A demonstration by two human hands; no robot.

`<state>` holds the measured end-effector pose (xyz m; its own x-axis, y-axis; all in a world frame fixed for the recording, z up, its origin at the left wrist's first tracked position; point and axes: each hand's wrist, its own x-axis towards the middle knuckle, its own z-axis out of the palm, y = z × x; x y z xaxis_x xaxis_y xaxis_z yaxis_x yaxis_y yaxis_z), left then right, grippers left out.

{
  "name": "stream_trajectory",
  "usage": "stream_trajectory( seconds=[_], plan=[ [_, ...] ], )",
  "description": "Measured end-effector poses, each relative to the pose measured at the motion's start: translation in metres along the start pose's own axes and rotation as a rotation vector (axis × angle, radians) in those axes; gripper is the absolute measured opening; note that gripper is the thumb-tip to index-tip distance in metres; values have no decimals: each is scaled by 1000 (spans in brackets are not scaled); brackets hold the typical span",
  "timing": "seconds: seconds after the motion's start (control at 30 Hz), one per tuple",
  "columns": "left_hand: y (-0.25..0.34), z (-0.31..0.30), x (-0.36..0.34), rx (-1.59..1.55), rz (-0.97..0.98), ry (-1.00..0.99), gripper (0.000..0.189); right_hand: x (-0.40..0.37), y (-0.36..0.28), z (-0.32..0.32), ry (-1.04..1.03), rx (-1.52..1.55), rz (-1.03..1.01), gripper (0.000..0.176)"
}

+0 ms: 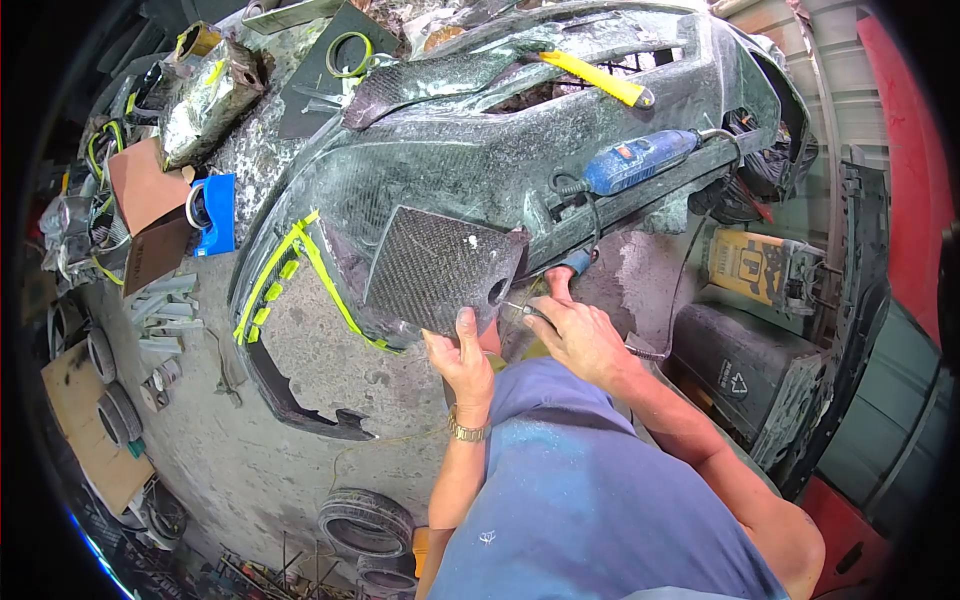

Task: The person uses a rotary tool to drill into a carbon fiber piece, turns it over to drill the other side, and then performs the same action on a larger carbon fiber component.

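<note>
A black woven carbon-fibre panel (440,262) with a round hole near its lower right corner is tilted in front of me. My left hand (464,362) grips its lower edge, thumb on the face and fingers behind. In my right hand (580,340) is a slim pen-like tool (530,311) with a thin metal tip, close beside the hole. Behind the panel lies a large dusty car bumper (430,165), with yellow-green masking tape (322,275) along one opening. A blue power tool (640,162) with a cord and a yellow-handled cutter (598,78) rest on the bumper.
Tape rolls (349,54), a cardboard piece (155,245) and a blue holder (215,215) are at the upper left. Tyres (366,521) lie on the floor below. A yellow case (765,268) and a black bin (745,365) stand at right, near a metal wall.
</note>
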<state>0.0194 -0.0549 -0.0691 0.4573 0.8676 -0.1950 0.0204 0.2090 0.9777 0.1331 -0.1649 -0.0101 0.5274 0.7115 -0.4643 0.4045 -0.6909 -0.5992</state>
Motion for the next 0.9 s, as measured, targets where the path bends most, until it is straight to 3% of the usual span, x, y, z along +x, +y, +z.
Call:
stream_trajectory(
  seconds=[0.9],
  plan=[
    [1,0,0,22,7,-12,40,1,4,2,36,1,-12,26]
  ],
)
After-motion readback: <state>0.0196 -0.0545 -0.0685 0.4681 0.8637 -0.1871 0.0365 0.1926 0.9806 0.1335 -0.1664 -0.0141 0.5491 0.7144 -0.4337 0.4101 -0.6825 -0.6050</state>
